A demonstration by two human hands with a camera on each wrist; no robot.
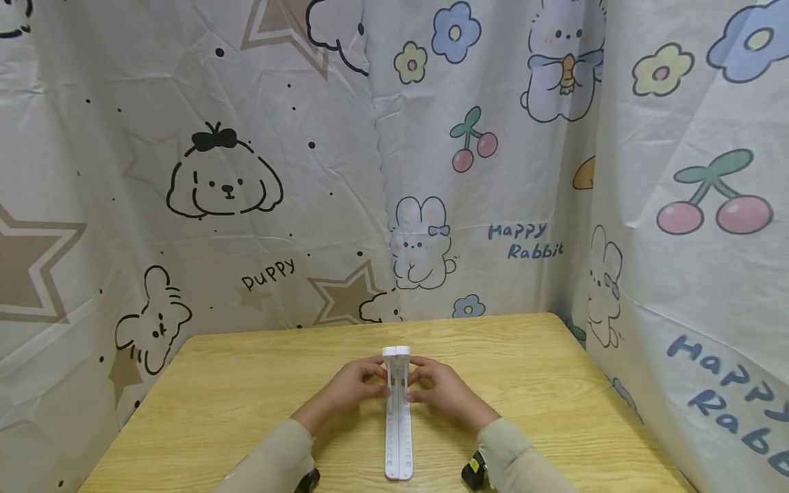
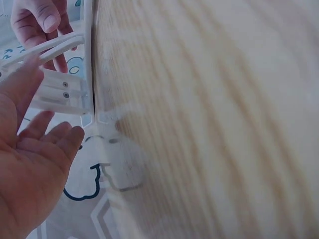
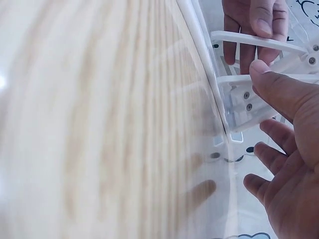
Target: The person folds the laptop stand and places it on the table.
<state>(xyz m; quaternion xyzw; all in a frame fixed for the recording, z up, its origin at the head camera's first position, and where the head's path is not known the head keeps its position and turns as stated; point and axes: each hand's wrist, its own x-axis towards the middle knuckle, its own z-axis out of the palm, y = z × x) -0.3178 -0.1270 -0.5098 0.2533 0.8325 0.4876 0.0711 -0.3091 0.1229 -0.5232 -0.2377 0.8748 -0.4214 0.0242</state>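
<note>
A white plastic folding stand (image 1: 398, 435) with two parallel slotted rails lies lengthwise on the table, its far end raised upright. Screws show on its white side plate (image 2: 64, 89) in the left wrist view. From the left, my left hand (image 1: 354, 385) holds the raised part, thumb toward me and fingers farther back. Opposite it, my right hand (image 1: 440, 387) grips the other side the same way. In the right wrist view, the right thumb (image 3: 279, 89) lies against a slim strut (image 3: 254, 40) assembly, and the other fingers spread below it.
The stand rests on a wood-grain table (image 1: 246, 390). Patterned curtains (image 1: 333, 185) hang behind the table and along both sides. A black wrist device (image 1: 474, 471) sits by the right sleeve (image 1: 518, 452).
</note>
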